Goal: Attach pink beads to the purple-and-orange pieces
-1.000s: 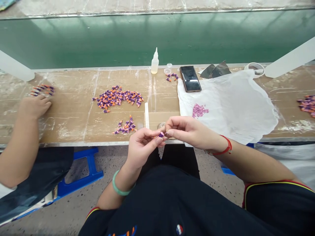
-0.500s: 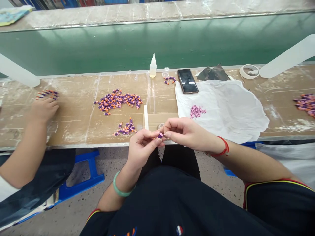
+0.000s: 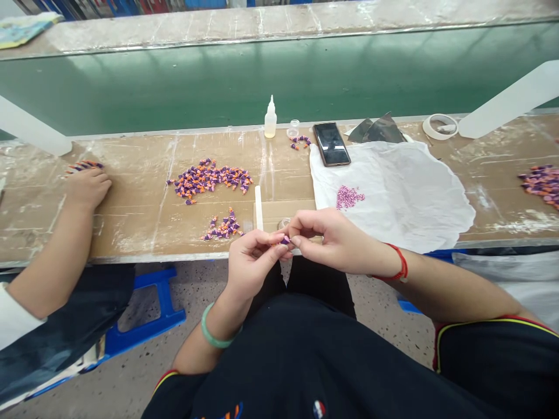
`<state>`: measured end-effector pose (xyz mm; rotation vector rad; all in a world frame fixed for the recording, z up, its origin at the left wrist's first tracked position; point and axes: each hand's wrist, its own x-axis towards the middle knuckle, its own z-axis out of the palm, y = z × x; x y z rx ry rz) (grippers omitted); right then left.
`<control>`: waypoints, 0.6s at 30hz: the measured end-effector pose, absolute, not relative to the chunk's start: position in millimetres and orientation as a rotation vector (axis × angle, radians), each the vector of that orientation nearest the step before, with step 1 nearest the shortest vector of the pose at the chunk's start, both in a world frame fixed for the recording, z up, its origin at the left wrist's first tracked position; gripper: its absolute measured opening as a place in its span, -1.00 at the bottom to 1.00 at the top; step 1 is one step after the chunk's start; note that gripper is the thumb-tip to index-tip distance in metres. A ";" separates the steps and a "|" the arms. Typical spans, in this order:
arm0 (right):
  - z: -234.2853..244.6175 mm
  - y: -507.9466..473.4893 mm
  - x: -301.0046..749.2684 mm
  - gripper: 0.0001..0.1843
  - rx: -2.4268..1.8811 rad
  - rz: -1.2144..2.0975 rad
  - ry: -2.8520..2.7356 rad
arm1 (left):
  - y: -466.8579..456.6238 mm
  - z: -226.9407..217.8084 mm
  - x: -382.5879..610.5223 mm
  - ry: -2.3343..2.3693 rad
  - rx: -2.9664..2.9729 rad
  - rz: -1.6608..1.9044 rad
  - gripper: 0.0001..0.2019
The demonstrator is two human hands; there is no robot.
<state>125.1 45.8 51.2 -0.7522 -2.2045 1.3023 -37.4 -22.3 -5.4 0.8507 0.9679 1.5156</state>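
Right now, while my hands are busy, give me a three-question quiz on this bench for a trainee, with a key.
1. What does the left hand pinch between thumb and fingers?
2. True or false: the dropper bottle is lying on its side.
3. Fill in the blank: the tiny pink pieces lie on the white ____.

Key
1. A small purple piece.
2. False; the dropper bottle stands upright.
3. Sheet, as in the white sheet.
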 end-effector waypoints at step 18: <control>55.4 39.6 132.1 -0.88 -0.668 1.180 -2.243 | -24.5 3.7 -36.2 0.869 0.956 1.583 -0.90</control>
